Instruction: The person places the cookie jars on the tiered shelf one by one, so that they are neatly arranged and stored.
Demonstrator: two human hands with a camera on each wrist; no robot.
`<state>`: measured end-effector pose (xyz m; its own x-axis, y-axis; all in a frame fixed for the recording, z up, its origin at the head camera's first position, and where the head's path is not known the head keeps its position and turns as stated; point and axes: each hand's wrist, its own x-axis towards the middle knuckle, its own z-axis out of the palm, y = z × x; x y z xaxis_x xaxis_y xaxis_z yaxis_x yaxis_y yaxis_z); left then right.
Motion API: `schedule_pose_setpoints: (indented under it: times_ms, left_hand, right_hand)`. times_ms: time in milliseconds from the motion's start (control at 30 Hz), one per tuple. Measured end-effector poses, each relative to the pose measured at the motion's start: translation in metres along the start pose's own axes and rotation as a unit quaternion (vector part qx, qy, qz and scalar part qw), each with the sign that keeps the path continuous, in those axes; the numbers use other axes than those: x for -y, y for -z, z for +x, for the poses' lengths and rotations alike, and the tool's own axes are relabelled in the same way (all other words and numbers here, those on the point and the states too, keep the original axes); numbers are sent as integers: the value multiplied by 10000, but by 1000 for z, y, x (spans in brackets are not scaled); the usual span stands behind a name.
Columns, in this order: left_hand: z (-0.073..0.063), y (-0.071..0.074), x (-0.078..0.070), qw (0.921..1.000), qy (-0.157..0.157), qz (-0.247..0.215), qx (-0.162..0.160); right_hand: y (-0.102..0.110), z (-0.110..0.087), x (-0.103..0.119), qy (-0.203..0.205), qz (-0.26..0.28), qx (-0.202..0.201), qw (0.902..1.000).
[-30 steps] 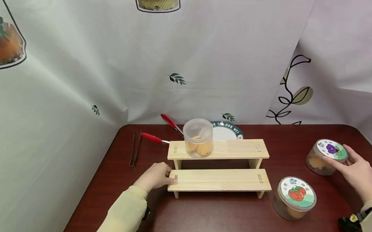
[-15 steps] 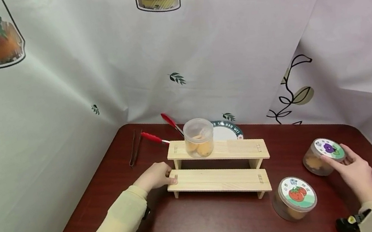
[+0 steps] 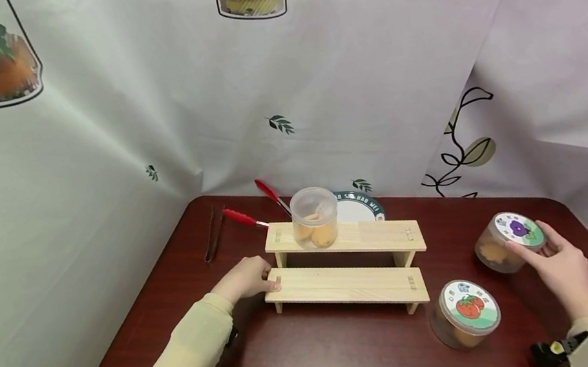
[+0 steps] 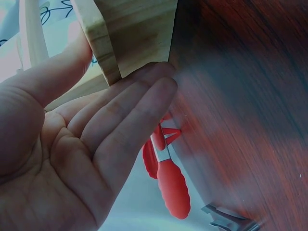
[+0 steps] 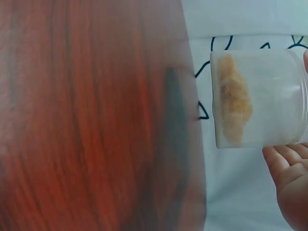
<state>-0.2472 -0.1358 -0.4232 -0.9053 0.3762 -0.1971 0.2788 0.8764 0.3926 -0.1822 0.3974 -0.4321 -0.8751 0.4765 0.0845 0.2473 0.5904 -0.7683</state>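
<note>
The left hand (image 3: 244, 279) grips the near shelf (image 3: 347, 283) at left, while the right hand (image 3: 564, 268), gripping the purple-flower jar (image 3: 497, 246), should hold it level.

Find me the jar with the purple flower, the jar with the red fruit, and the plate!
Purple flower jar (image 3: 512, 233): head view, on its lid.
Red fruit jar (image 3: 468, 309): head view, on its lid.
Plate (image 3: 354, 209): head view, on its white middle.
</note>
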Motion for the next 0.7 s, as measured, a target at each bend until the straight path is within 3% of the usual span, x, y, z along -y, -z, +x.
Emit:
schedule_pose_setpoints:
  times_ms: [700]
  left_hand:
    - [0, 2, -2, 9999, 46, 34, 87]
  right_hand:
    - [6, -16, 52, 592, 186, -133, 9980]
